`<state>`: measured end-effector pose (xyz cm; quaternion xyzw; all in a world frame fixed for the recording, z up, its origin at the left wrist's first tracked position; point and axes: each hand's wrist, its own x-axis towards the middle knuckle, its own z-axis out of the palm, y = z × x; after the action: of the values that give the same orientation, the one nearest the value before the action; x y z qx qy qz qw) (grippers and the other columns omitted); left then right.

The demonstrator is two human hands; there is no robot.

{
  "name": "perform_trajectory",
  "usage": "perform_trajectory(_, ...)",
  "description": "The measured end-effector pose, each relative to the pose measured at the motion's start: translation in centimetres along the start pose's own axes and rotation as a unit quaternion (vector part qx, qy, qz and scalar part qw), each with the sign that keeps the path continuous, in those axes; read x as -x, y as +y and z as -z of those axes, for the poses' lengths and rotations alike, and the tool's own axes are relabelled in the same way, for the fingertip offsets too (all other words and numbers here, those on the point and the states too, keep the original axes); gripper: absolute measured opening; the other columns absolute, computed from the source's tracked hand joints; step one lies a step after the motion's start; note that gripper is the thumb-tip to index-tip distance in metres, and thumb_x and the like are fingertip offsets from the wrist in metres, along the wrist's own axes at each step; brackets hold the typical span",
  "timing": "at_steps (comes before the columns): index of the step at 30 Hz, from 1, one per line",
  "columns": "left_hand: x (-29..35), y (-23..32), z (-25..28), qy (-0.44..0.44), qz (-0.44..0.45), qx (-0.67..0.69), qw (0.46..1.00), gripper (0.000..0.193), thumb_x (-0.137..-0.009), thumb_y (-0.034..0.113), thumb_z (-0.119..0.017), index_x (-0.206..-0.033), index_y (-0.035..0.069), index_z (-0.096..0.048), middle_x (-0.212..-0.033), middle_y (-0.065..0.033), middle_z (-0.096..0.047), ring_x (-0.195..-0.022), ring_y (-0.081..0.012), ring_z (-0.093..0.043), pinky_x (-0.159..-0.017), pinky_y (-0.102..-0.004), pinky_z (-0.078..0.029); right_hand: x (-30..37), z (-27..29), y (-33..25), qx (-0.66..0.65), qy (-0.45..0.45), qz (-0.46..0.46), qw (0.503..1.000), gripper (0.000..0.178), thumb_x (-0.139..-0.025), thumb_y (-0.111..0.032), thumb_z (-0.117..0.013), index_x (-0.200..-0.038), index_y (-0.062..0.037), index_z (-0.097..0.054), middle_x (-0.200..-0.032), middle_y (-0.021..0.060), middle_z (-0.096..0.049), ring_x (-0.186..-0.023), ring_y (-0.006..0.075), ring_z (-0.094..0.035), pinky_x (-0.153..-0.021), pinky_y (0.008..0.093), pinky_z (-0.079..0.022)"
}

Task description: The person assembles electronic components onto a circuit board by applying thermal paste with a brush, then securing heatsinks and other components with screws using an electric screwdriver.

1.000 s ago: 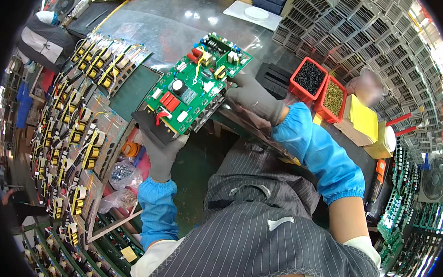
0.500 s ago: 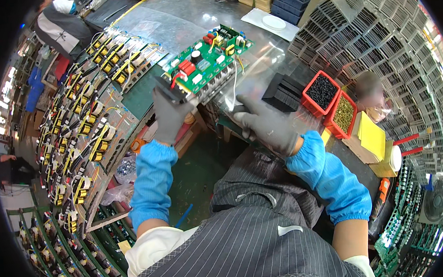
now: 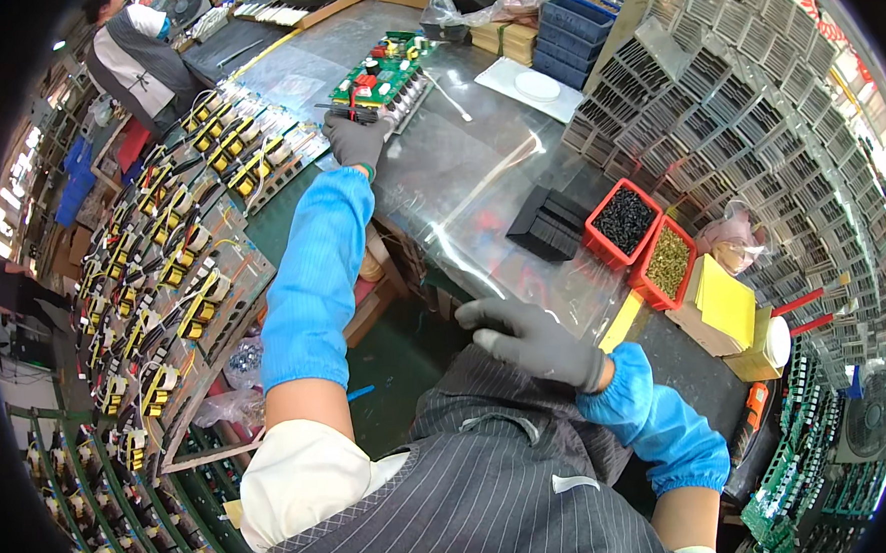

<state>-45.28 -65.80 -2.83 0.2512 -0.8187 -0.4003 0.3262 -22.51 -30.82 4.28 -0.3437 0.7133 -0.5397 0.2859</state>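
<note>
At the far side of the metal-topped table, a green circuit board (image 3: pixel 384 76) with red, black and white components sits on a row of metal heat-sink blocks. My left hand (image 3: pixel 358 143), in a grey glove, is closed on the near end of this board, by a black plate. A white wire (image 3: pixel 451 98) trails off its right side onto the tabletop. Close to my body, at the table's near edge, my gloved right hand (image 3: pixel 535 344) holds nothing, with its fingers loosely bent and apart.
Stacked black plates (image 3: pixel 548 223) lie beside red bins of black screws (image 3: pixel 624 221) and brass-coloured parts (image 3: pixel 666 265). Yellow sheets (image 3: pixel 722 307) stand nearer. Wired yellow transformers (image 3: pixel 198 289) line the left. Metal parts (image 3: pixel 714 92) are piled right. Another person (image 3: pixel 141 62) stands far left.
My left arm has reached forward, and the circuit board has moved away to the far side of the table. My right hand has drawn back toward my body.
</note>
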Motion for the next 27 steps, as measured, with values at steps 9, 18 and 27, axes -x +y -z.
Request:
perform_trajectory(9,-2.8,0.7,-5.5,0.069,-0.148,0.182,0.970,0.091,-0.085,0.048,-0.074,-0.141,-0.010,-0.030,-0.129,-0.0306,-0.044,-0.116,-0.0394,-0.051,-0.095,-0.0465,-0.046,4.1,1.9,0.8,0.006,0.057,-0.034,0.998,0.037,-0.096,-0.018,-0.058,-0.129,-0.0007,-0.059,-0.121,0.0166,-0.065,-0.115,0.0268,-0.061,-0.100,0.0379,-0.047)
perform_trajectory(18,6.2,4.1,-2.6,-0.068,-0.152,0.146,0.975,0.071,-0.083,0.014,-0.073,-0.141,-0.001,-0.036,-0.127,-0.0233,-0.050,-0.122,-0.0356,-0.050,-0.103,-0.0441,-0.043,6.0,4.7,-0.8,0.126,0.053,-0.038,0.990,0.034,-0.096,-0.018,-0.058,-0.126,-0.0025,-0.059,-0.115,0.0153,-0.065,-0.109,0.0285,-0.063,-0.096,0.0391,-0.049)
perform_trajectory(27,19.3,16.5,0.2,-0.300,-0.355,0.208,0.860,0.069,-0.086,0.015,-0.068,-0.144,0.000,-0.034,-0.134,-0.0226,-0.047,-0.127,-0.0378,-0.046,-0.108,-0.0455,-0.037,4.8,10.8,-4.7,0.237,0.203,0.054,0.949,0.031,-0.092,-0.015,-0.061,-0.120,-0.0040,-0.062,-0.104,0.0150,-0.067,-0.094,0.0276,-0.068,-0.083,0.0370,-0.054)
